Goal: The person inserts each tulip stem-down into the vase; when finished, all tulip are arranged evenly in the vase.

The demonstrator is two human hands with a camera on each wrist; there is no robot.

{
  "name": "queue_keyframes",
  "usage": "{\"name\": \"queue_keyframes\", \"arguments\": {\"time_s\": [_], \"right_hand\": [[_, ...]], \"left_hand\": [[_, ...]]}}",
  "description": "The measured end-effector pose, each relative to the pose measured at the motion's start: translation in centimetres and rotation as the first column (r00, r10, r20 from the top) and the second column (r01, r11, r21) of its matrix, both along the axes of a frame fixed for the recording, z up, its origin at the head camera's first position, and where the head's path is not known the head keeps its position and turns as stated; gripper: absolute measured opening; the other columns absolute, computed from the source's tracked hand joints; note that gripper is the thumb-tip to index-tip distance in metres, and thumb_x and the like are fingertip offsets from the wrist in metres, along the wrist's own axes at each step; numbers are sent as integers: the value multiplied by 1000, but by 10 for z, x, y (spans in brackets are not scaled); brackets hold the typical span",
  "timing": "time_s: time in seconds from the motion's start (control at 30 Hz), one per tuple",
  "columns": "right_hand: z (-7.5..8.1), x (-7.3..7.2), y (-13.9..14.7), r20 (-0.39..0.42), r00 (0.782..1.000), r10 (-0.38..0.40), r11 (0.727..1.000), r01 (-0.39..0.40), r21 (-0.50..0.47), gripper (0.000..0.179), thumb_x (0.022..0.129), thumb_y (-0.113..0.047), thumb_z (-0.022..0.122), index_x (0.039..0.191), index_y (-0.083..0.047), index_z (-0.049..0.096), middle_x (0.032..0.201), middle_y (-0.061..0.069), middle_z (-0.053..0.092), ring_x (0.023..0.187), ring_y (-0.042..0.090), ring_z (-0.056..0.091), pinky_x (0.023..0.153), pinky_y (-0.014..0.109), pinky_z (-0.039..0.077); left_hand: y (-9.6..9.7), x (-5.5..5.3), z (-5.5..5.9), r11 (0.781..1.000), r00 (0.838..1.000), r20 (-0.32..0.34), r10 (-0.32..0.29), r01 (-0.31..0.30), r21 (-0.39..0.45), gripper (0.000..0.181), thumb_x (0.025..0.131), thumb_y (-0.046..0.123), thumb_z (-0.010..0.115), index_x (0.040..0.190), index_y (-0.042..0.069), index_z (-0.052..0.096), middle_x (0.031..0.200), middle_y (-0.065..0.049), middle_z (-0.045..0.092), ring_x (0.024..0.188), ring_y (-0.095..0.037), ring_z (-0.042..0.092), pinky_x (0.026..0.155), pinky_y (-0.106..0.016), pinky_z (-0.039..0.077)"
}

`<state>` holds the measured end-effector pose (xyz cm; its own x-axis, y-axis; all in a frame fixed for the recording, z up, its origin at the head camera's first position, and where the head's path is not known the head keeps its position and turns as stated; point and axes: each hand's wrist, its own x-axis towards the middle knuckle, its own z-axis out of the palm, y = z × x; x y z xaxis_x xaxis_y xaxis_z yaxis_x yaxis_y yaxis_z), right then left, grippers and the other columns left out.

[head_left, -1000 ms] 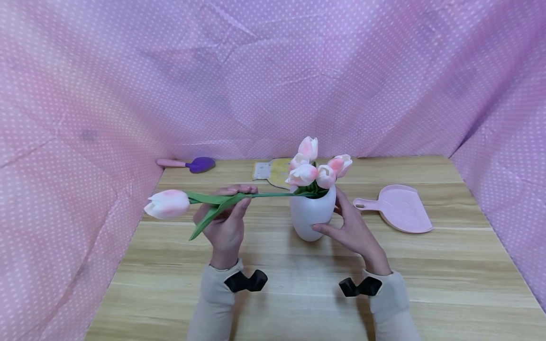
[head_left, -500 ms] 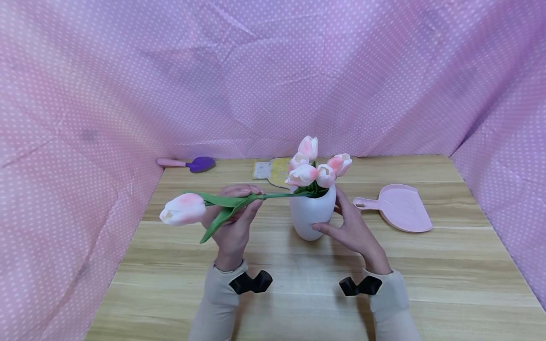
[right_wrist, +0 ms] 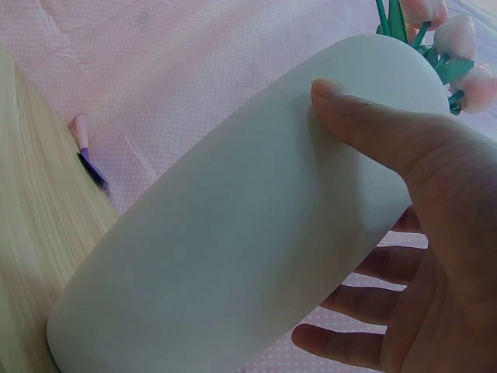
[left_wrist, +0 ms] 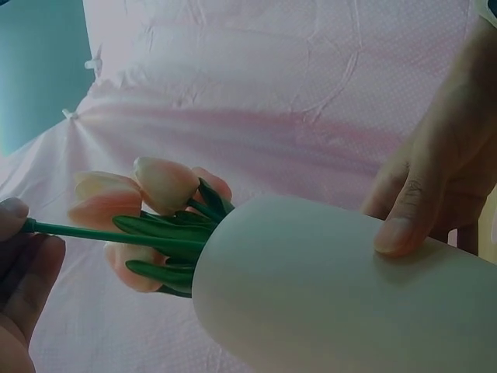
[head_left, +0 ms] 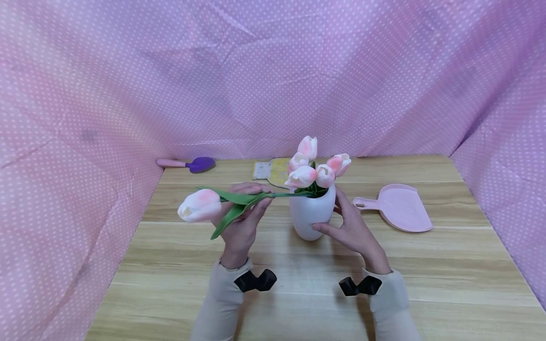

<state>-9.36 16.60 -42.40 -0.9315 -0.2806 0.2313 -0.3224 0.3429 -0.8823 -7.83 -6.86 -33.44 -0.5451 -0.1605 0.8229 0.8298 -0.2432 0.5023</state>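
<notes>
My left hand pinches the stem of an artificial pink-and-white tulip. The flower lies almost level, its bloom toward the left and its leaves drooping over the hand. Its stem end reaches the mouth of a white vase, running in among the green leaves there in the left wrist view. Several more tulips stand in the vase. My right hand holds the vase's right side, thumb on the near face and the other fingers partly hidden behind. In the right wrist view the thumb presses near the vase's top.
To the right on the wooden table lies a pink dustpan. A small trowel with a purple blade rests at the back left. Behind the vase is a flat yellow-and-grey piece. Pink dotted cloth hangs around the table.
The left hand has moved right, and the tulip's bloom has shifted right with it. Its stem has slid farther toward the vase. The right hand and the vase have stayed put.
</notes>
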Motion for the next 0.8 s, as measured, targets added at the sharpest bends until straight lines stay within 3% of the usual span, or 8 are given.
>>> {"name": "queue_keyframes", "arguments": {"time_s": [0.1, 0.23, 0.43, 0.5, 0.6, 0.8], "right_hand": [[0, 0, 0, -1, 1000, 0, 1000, 0, 3, 98, 80, -19, 86, 157, -27, 26, 148, 8, 52, 135, 30, 51, 109, 61, 49], [0, 0, 0, -2, 1000, -1, 1000, 1, 4, 98, 80, -19, 86, 157, -26, 26, 148, 9, 52, 135, 31, 51, 108, 61, 49], [0, 0, 0, -14, 1000, 3, 1000, -3, 0, 99, 79, -18, 86, 157, -26, 26, 148, 9, 51, 135, 30, 51, 108, 61, 49], [0, 0, 0, -17, 1000, 5, 1000, -5, 0, 99, 79, -17, 86, 157, -26, 26, 148, 9, 51, 135, 30, 51, 108, 61, 49], [0, 0, 0, -19, 1000, 3, 1000, -3, 5, 99, 79, -17, 86, 157, -26, 25, 148, 9, 51, 135, 31, 51, 108, 61, 50], [0, 0, 0, -11, 1000, 1, 1000, -1, 8, 99, 79, -19, 86, 157, -25, 26, 148, 10, 51, 135, 32, 51, 108, 61, 49]], "left_hand": [[2, 1, 1, 999, 1000, 26, 12, -11, -36, 29, 85, -6, 73, 109, 11, 74, 107, 6, 75, 100, -13, 72, 87, -26, 62], [5, 3, 2, 990, 995, 56, 88, -81, -112, 15, 84, -4, 75, 99, -4, 72, 104, 8, 76, 100, -12, 71, 89, -27, 62], [8, 7, 3, 943, 967, 95, 236, -204, -262, 13, 85, -2, 75, 92, -11, 69, 88, -23, 74, 97, -17, 71, 89, -29, 60], [9, 8, 2, 936, 964, 104, 246, -209, -284, 15, 85, -1, 75, 93, -13, 69, 87, -30, 71, 96, -22, 70, 91, -29, 60], [11, 8, 2, 929, 958, 119, 260, -214, -303, 17, 86, 1, 76, 94, -13, 69, 89, -30, 71, 97, -25, 70, 93, -30, 60], [14, 4, 1, 941, 964, 103, 244, -209, -267, 18, 85, 1, 77, 93, -14, 69, 90, -32, 70, 96, -22, 72, 91, -30, 61]]}}
